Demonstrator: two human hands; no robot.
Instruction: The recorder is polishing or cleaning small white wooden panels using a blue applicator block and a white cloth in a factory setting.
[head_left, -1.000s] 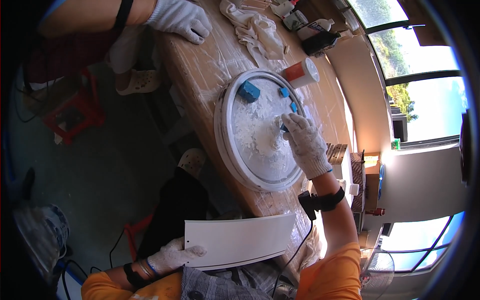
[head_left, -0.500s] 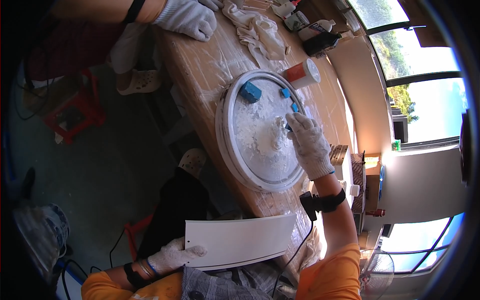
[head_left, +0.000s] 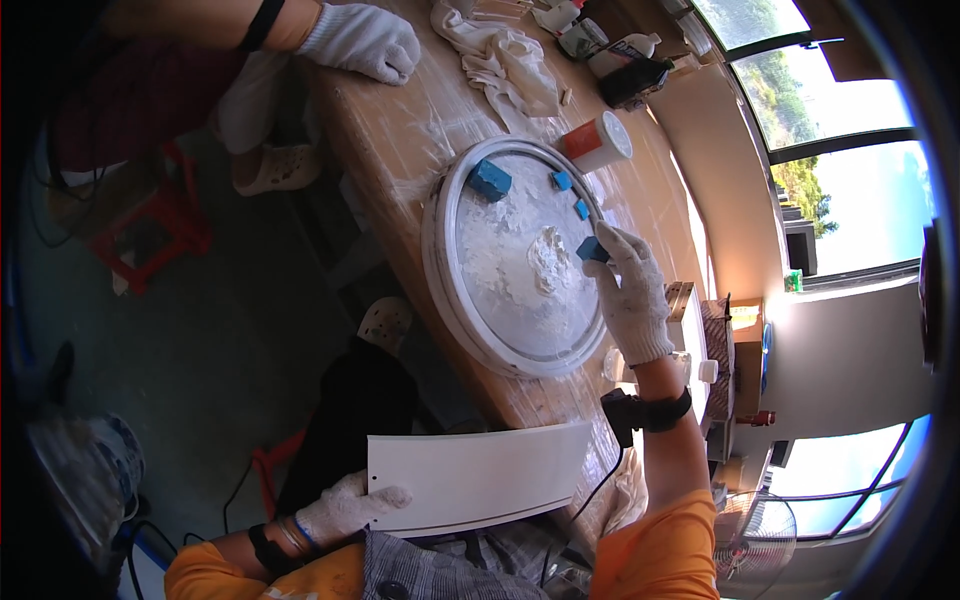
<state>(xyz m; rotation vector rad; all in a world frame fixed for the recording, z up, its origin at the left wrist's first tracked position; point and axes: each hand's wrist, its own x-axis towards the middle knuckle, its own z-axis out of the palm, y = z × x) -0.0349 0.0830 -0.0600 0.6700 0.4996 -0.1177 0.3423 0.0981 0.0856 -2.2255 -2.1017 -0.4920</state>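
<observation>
My right hand (head_left: 632, 290), in a white knit glove, pinches a small blue block (head_left: 592, 249) over the right part of a round, rimmed grey tray (head_left: 455, 300). Beside the block, a clump of white powder or paste (head_left: 548, 262) sits on the tray, with more white smeared around it. A larger blue block (head_left: 490, 181) and two small blue pieces (head_left: 561, 181) rest toward the tray's far side. Low in the view, my gloved left hand (head_left: 350, 507) grips the left end of a white, slightly curved panel (head_left: 480, 478) held across my lap.
Another person's gloved hand (head_left: 368, 45) rests on the wooden table (head_left: 375, 130) at upper left. A white-and-red tub (head_left: 597, 143), a crumpled cloth (head_left: 505, 65) and bottles (head_left: 635, 80) stand or lie beyond the tray. A red stool (head_left: 150, 225) is on the floor, left.
My right hand has drawn the blue block slightly right, away from the white clump, and more of the block shows. The clump looks lower. My left hand and the panel hardly moved.
</observation>
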